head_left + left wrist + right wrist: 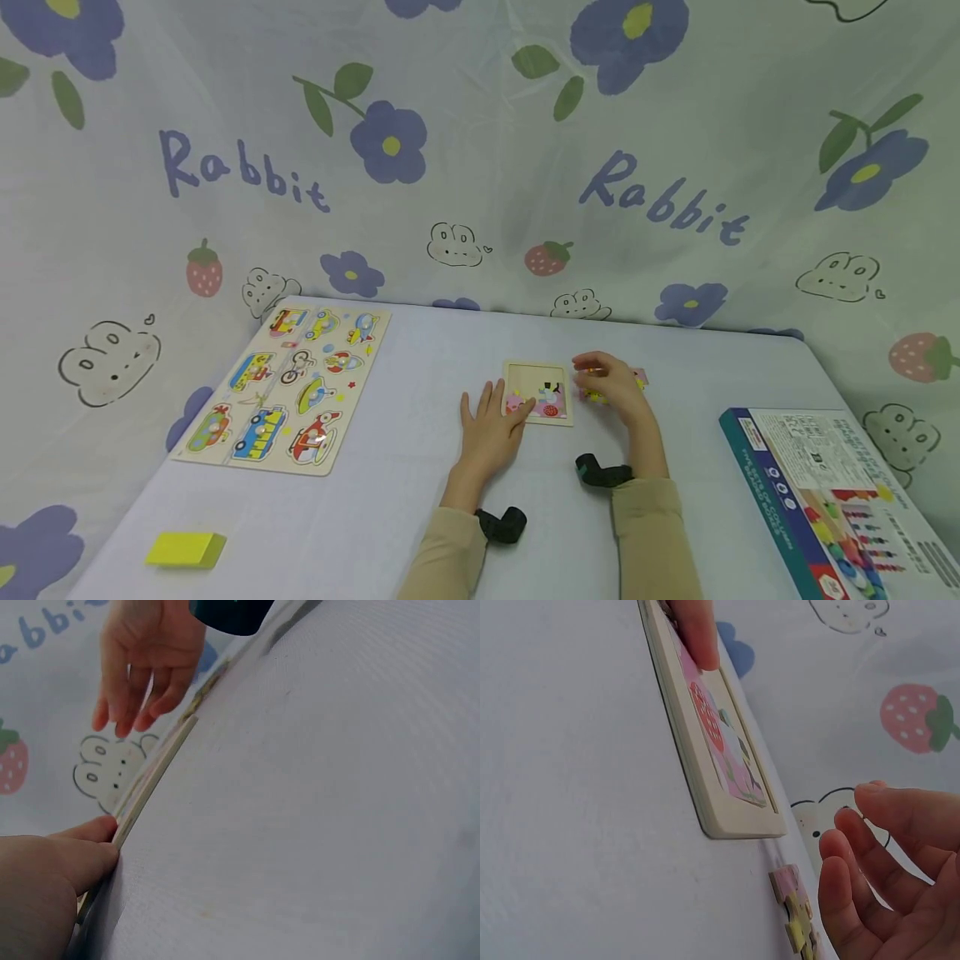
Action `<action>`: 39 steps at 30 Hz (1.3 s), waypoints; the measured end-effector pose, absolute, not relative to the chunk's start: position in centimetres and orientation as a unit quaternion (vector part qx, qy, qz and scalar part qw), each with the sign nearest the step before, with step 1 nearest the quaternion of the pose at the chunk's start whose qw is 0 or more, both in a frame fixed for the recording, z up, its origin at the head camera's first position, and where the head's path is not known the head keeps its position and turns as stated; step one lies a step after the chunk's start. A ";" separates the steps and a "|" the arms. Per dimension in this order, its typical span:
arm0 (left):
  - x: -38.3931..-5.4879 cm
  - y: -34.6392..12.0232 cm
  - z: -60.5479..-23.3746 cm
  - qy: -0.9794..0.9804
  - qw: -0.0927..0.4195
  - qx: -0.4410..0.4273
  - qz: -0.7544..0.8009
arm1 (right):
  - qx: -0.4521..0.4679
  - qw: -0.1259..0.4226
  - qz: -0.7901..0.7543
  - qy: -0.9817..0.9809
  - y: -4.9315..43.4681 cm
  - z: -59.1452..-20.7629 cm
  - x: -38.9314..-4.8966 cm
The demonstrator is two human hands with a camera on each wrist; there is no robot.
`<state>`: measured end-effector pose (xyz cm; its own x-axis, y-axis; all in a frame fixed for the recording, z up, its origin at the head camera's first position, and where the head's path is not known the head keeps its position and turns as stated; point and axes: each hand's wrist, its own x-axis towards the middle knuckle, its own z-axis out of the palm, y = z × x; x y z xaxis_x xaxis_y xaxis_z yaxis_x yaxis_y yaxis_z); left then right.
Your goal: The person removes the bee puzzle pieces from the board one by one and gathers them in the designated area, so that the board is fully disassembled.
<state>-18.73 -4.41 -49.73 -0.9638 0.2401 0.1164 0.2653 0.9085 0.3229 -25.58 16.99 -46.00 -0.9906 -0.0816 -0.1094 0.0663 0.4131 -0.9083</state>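
Observation:
A small wooden puzzle tray (534, 375) lies on the table, with pink pieces (553, 401) showing a strawberry fitted along its lower part and bare wood above. My left hand (487, 432) rests at the tray's lower left corner, fingers extended and the thumb lying over the fitted pieces. To the right of the tray, my right hand (617, 385) is raised over loose pink and yellow puzzle pieces (799, 915), partly hiding them in the head view. Nothing shows between its loosely bent fingers in the right wrist view.
A large vehicle peg puzzle board (281, 387) lies at the left. Near the front left is a yellow block (186, 550). A boxed toy set (832, 500) occupies the right side. Behind the table hangs a patterned curtain (480, 150).

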 end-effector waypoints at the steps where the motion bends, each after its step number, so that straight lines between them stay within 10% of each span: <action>1: -18.7 -4.4 -49.7 -0.976 0.037 -0.130 -0.170 | -0.009 0.072 -0.539 0.839 16.9 -46.1 -25.6; 39: -18.7 -4.3 -49.9 -0.977 0.040 -0.127 -0.164 | -0.086 0.079 -0.381 0.917 14.1 -46.9 -25.6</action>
